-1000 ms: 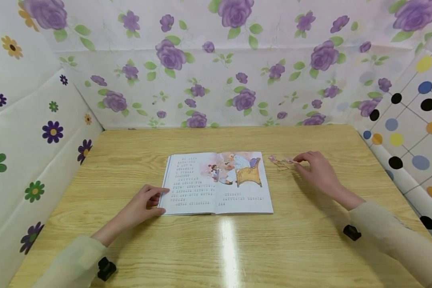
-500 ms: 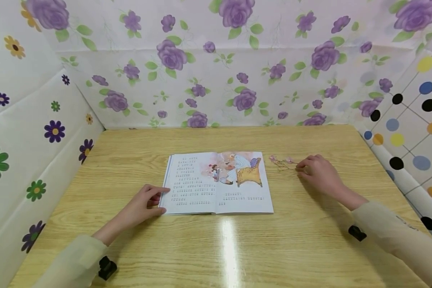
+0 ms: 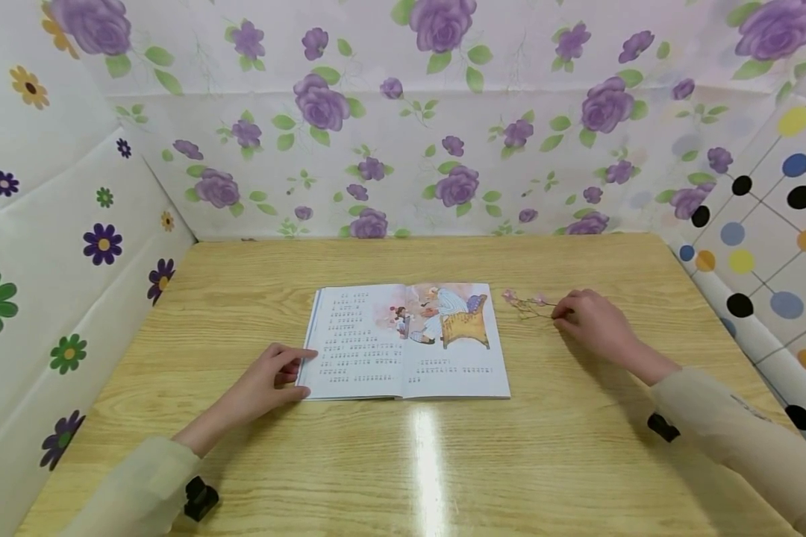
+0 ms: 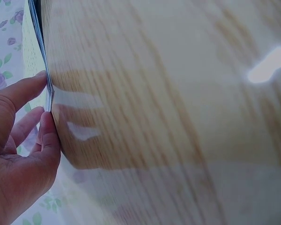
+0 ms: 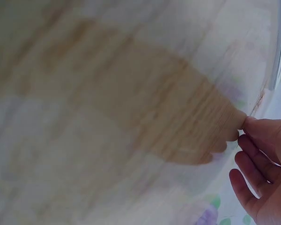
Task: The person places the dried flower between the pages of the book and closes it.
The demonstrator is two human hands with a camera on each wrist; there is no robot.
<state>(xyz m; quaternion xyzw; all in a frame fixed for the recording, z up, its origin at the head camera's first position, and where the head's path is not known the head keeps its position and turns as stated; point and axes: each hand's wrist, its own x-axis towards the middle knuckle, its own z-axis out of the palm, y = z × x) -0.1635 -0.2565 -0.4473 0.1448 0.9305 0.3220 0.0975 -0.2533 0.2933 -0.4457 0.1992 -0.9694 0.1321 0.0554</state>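
Observation:
An open picture book (image 3: pixel 363 343) lies flat on the table, with text on its left page and a colourful picture across the upper right page. My left hand (image 3: pixel 269 380) rests at the book's left edge, index finger and thumb spread apart on the page margin. In the left wrist view, those fingertips touch the thin stack of pages (image 4: pixel 48 89). Right of the book lies a thin sprig with small pink flowers (image 3: pixel 525 302). My right hand (image 3: pixel 594 328) pinches its stem end between thumb and fingertips, low over the table; the sprig looks tiny in the right wrist view (image 5: pixel 258 102).
The wooden table (image 3: pixel 349 470) carries a bright light reflection in front of the book. A purple-rose cloth (image 3: pixel 403 164) hangs behind it. Flowered cloth (image 3: pixel 60 298) borders the left side, and dotted cloth (image 3: pixel 772 261) the right.
My right hand has shifted slightly right and toward me, its fingertips drawing closer together on the sprig's stem end. The left hand and the book stay in place.

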